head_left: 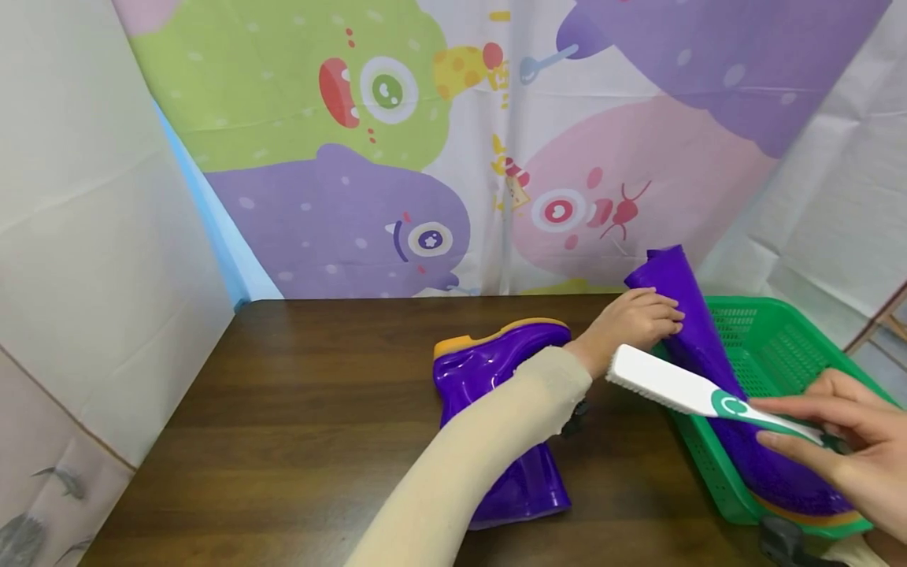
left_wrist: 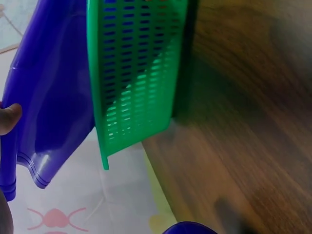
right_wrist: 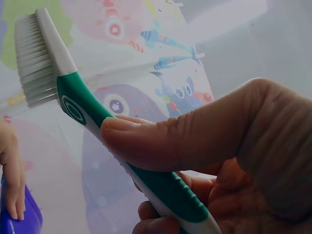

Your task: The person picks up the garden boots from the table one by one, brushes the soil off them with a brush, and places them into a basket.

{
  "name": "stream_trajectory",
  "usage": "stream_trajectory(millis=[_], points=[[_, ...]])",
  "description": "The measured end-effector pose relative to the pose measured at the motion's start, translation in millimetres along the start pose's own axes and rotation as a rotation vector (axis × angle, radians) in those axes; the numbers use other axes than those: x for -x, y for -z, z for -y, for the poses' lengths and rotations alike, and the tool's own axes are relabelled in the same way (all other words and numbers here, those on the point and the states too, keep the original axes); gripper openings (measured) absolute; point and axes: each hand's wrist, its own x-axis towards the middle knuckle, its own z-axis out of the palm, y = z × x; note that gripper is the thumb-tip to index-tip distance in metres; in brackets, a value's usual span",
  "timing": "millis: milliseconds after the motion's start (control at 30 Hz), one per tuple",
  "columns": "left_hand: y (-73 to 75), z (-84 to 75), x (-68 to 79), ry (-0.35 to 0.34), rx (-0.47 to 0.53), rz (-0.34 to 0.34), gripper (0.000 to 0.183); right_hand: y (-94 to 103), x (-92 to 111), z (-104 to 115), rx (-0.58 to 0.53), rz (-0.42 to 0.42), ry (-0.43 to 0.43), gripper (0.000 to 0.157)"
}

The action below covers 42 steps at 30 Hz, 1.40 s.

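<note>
My left hand [head_left: 633, 321] grips a purple rain boot [head_left: 697, 346] near the top of its shaft. In the left wrist view the thumb [left_wrist: 10, 118] lies on that boot's [left_wrist: 53, 92] shaft. The boot is tilted, its foot with the yellow sole down in a green basket [head_left: 697, 453] and its shaft rising past the rim. My right hand [head_left: 868, 441] holds a scrubbing brush [head_left: 662, 382] by its green and white handle. White bristles [right_wrist: 36, 63] show along the brush head, which is apart from the boots. Part of the right hand is cut off by the frame.
A second purple boot [head_left: 489, 378] with a yellow sole lies on its side on the brown wooden table [head_left: 319, 425], partly hidden behind my left sleeve [head_left: 489, 449]. A cartoon-printed curtain [head_left: 482, 236] hangs behind the table's back edge.
</note>
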Motion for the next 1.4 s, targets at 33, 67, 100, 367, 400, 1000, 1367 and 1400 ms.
stream_trajectory(millis=[33,67,100,367,400,1000,1367,1400], points=[[-0.4,0.0,0.1,-0.003,-0.018,0.002,0.028,0.1,-0.3,-0.1,0.011,0.005,-0.005,0.049],[-1.0,-0.2,0.2,-0.008,-0.049,0.000,0.028,0.0,-0.7,0.1,0.018,0.008,-0.009,0.048],[-1.5,-0.6,0.4,-0.013,-0.083,-0.001,0.029,0.0,-1.4,0.3,0.026,0.011,-0.007,0.048],[-10.5,-5.2,1.7,-0.019,-0.220,0.027,0.045,-3.2,-7.6,2.1,0.014,0.027,0.027,0.048],[-10.8,-6.3,1.8,-0.020,-0.213,0.033,0.046,-3.7,-7.7,1.8,0.012,0.028,0.031,0.049],[-12.1,-7.7,14.5,-0.027,-0.181,0.042,0.071,-7.0,-10.7,0.2,-0.034,0.019,0.169,0.050],[-11.3,10.4,48.8,0.019,0.057,0.110,0.089,-13.8,-13.3,7.0,0.026,0.048,0.111,0.050],[-10.3,11.9,52.3,0.027,0.069,0.114,0.090,-14.7,-13.7,7.1,0.030,0.051,0.110,0.049]])
